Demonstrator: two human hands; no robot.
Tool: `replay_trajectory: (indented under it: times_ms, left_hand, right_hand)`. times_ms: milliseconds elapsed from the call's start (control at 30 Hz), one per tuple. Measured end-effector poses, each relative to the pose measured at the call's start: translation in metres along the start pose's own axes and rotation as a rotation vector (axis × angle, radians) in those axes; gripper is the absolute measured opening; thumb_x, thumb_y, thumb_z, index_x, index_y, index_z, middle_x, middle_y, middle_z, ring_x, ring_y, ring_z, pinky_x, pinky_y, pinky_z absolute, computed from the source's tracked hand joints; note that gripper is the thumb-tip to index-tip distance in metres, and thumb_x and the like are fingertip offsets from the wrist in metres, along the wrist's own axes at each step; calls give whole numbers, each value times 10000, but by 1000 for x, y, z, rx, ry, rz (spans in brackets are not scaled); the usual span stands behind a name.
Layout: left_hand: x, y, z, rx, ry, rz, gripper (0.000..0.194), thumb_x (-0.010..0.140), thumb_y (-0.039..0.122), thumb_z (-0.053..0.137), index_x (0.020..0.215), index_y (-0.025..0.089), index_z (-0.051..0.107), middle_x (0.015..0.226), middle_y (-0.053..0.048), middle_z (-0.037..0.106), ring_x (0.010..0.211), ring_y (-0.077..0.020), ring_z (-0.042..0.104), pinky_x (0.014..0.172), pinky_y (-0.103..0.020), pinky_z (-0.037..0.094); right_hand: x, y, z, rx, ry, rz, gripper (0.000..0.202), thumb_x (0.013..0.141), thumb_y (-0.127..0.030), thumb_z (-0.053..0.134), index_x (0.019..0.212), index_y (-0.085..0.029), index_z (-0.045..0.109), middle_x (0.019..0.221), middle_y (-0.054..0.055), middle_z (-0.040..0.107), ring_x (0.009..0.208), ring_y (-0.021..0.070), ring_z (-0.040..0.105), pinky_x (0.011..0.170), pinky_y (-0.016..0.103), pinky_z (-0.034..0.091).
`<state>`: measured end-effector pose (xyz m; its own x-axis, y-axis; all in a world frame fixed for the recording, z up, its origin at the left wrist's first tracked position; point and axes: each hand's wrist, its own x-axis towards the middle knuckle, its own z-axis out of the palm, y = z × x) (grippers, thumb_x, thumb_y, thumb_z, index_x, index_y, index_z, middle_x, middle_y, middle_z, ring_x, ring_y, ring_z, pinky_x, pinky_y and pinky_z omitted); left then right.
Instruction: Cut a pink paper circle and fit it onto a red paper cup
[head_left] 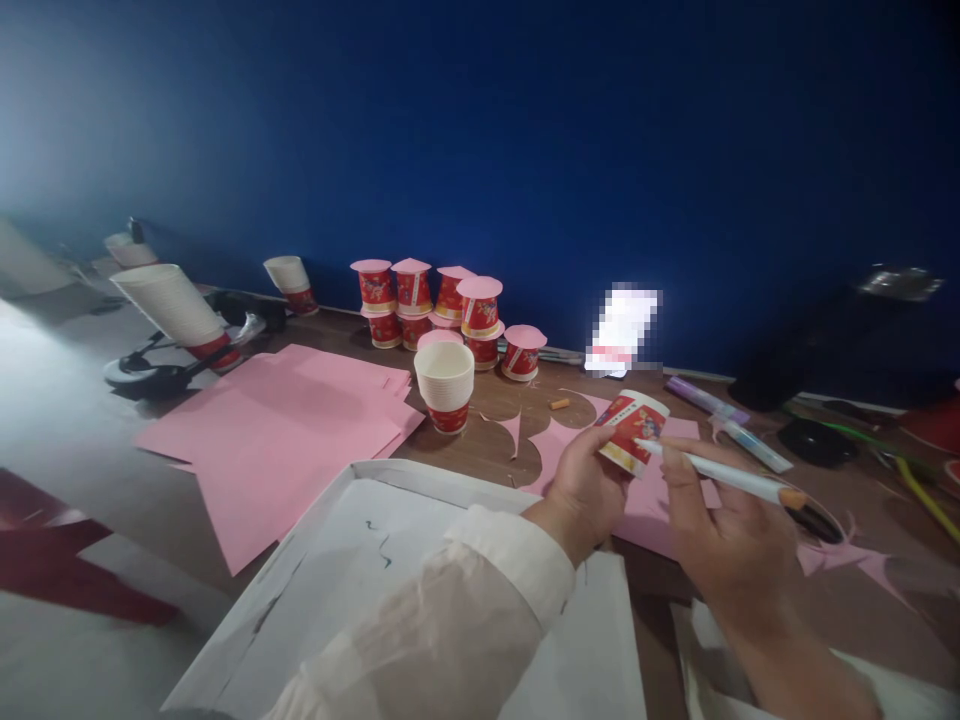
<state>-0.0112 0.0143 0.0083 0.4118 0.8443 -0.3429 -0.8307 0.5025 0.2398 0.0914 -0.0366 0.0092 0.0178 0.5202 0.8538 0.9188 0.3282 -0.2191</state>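
My left hand (589,485) is closed around a red printed paper cup (636,425), holding it tilted above cut pink paper. My right hand (727,525) grips a slim white pen (724,470), its tip at the cup's printed side; whether it touches cannot be made out. Under both hands lies pink paper (652,505) with round pieces cut from it. A stack of nested paper cups (444,378) stands to the left. Behind it, several red cups (480,308) topped with pink paper discs are piled in two layers.
Pink sheets (292,440) lie at left, beside a leaning cup stack (172,310). A white shallow box (360,530) sits in front under my left sleeve. A blurred bright phone-like screen (621,330) leans on the blue wall. A purple marker (705,398) and scissors-like black handles (821,522) lie at right.
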Motion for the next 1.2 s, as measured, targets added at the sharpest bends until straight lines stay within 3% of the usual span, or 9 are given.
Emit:
replay_trajectory:
  times_ms: [200,600,800,1200]
  left_hand:
    - [0,1,1,8,-3,-11,147,781,173,642,884,146,744,912,-81,741,922,-198,680,859,-269,490]
    - [3,-1,-4,28,-39,10,155,775,205,671,897,145,744,907,-82,744,915,-203,689,885,-281,506]
    - [5,-3,-4,-22,-50,13,179,828,184,626,937,142,762,995,-109,762,1019,-217,694,922,-273,504]
    - [2,-2,-3,13,-28,-8,182,818,187,624,923,136,763,950,-104,764,995,-216,694,902,-279,512]
  right_hand:
    - [-1,-1,0,-16,0,34,178,1017,-292,590,1014,-197,741,962,92,810,912,243,762,839,354,563]
    - [-3,0,1,-63,9,66,241,1026,-338,571,1013,-180,752,939,105,814,881,257,772,783,361,571]
    - [-4,1,0,-68,78,128,189,1003,-282,599,1015,-177,756,978,140,808,947,296,766,865,419,578]
    - [-3,3,3,-112,61,-17,150,1004,-236,608,1027,-160,735,956,118,811,876,254,766,757,348,550]
